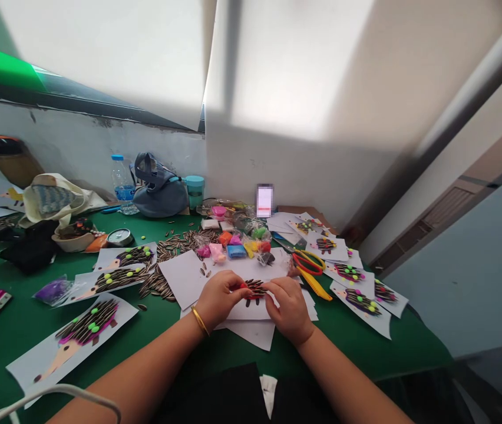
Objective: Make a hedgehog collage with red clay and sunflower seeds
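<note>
In the head view my left hand (223,297), with a gold bangle at the wrist, pinches a small red piece of clay (243,287). Its fingertips are at the left side of a seed hedgehog (255,287) on white paper (251,312). My right hand (290,306) rests at the hedgehog's right side; thumb and index finger are apart, and nothing shows between them. Striped sunflower seeds form the spines, and dark legs show below. Just behind lie small bags of coloured clay (236,251). A heap of loose sunflower seeds (160,280) spreads to the left.
Finished-looking hedgehog cards lie left (87,330) and right (361,303). Red-and-yellow-handled scissors (308,262) and a yellow cutter (317,287) are right of my hands. A phone (264,201), a cup (195,191), a blue bag (160,191) and a water bottle (122,185) stand along the wall.
</note>
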Demonstrator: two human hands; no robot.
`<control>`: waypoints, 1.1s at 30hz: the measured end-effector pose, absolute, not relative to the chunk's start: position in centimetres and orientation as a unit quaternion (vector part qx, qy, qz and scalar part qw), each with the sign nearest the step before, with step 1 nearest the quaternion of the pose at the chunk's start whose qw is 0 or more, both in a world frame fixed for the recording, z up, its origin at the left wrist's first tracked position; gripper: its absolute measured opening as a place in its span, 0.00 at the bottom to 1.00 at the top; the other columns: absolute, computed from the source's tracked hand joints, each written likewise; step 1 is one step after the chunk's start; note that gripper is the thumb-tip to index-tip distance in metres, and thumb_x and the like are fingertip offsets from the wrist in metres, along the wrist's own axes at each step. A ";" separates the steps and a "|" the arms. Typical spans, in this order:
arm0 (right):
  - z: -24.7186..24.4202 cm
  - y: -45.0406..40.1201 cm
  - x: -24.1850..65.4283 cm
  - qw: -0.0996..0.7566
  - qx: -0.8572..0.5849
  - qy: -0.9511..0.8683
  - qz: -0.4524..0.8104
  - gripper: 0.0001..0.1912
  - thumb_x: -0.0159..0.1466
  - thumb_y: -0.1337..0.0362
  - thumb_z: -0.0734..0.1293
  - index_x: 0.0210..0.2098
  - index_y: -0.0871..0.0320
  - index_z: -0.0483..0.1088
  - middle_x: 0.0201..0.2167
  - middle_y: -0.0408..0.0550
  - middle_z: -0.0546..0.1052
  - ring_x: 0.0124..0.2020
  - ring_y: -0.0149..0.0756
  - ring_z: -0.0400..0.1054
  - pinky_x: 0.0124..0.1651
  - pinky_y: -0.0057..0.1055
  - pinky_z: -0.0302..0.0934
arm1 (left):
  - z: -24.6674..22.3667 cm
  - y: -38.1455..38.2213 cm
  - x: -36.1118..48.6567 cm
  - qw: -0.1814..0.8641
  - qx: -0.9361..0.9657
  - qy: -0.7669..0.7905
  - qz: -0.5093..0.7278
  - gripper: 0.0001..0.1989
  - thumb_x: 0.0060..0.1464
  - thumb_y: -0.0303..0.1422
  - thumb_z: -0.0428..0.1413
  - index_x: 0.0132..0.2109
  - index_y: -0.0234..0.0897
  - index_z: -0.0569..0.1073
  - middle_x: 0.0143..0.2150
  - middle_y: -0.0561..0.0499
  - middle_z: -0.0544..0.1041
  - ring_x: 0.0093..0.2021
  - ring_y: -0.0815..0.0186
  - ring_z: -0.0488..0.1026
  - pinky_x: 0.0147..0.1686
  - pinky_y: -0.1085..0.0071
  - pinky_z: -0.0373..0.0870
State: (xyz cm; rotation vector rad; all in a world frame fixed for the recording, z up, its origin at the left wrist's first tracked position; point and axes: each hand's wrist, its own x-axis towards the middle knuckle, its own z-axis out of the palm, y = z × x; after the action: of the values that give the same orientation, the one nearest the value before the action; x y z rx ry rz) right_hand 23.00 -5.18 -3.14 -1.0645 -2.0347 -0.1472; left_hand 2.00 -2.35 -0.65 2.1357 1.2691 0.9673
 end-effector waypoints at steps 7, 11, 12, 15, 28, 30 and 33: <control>-3.1 -6.1 20.8 0.409 -0.412 -0.814 0.000 0.12 0.64 0.61 0.66 0.47 0.54 0.70 0.40 0.50 0.76 0.43 0.42 0.68 0.46 0.41 0.59 | -1.1 -3.0 2.7 0.295 0.798 0.414 0.323 0.16 0.63 0.39 0.47 0.36 0.38 0.78 0.35 0.50 0.78 0.38 0.64 0.72 0.40 0.70 0.65; -3.2 -6.2 20.7 0.419 -0.422 -0.804 0.017 0.07 0.65 0.62 0.64 0.42 0.54 0.71 0.38 0.49 0.76 0.41 0.41 0.67 0.45 0.40 0.59 | -1.2 -3.2 3.0 0.318 0.804 0.401 0.303 0.18 0.63 0.41 0.47 0.35 0.38 0.77 0.32 0.51 0.76 0.36 0.65 0.71 0.38 0.72 0.64; -3.2 -6.3 20.7 0.422 -0.422 -0.802 0.018 0.06 0.65 0.63 0.64 0.41 0.54 0.71 0.37 0.49 0.75 0.41 0.41 0.67 0.45 0.39 0.59 | -1.2 -3.3 3.0 0.326 0.805 0.396 0.297 0.18 0.63 0.41 0.47 0.35 0.38 0.77 0.32 0.51 0.76 0.35 0.65 0.71 0.37 0.72 0.64; -3.3 -6.2 21.1 0.431 -0.427 -0.795 0.017 0.05 0.65 0.63 0.64 0.38 0.55 0.71 0.36 0.48 0.75 0.40 0.40 0.67 0.44 0.39 0.58 | -0.9 -3.5 3.0 0.351 0.810 0.372 0.287 0.20 0.64 0.42 0.45 0.37 0.37 0.78 0.34 0.50 0.76 0.36 0.65 0.71 0.38 0.72 0.64; -3.4 -6.0 21.5 0.432 -0.437 -0.789 0.000 0.07 0.64 0.60 0.66 0.40 0.54 0.70 0.35 0.49 0.75 0.39 0.41 0.67 0.43 0.39 0.59 | -1.0 -3.4 3.0 0.332 0.797 0.413 0.289 0.12 0.58 0.41 0.54 0.36 0.39 0.78 0.34 0.50 0.77 0.35 0.65 0.71 0.36 0.72 0.64; -3.3 -6.0 21.5 0.431 -0.429 -0.794 -0.002 0.09 0.63 0.59 0.66 0.41 0.55 0.70 0.36 0.49 0.75 0.39 0.42 0.67 0.43 0.40 0.60 | -1.0 -3.4 2.9 0.311 0.791 0.439 0.291 0.12 0.52 0.43 0.60 0.31 0.38 0.76 0.31 0.52 0.76 0.33 0.65 0.70 0.33 0.72 0.63; -3.3 -6.1 21.5 0.427 -0.422 -0.800 0.002 0.08 0.63 0.61 0.66 0.42 0.54 0.70 0.37 0.49 0.75 0.40 0.42 0.67 0.44 0.40 0.60 | -0.9 -3.5 2.9 0.280 0.792 0.455 0.296 0.13 0.50 0.43 0.61 0.30 0.37 0.74 0.30 0.52 0.75 0.32 0.65 0.69 0.33 0.71 0.63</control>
State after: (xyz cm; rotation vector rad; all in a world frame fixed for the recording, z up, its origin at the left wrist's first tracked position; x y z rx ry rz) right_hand 21.46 -6.10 -3.29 -1.0540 -1.9982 0.0045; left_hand 2.87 -3.46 -0.85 2.1235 1.2197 0.7944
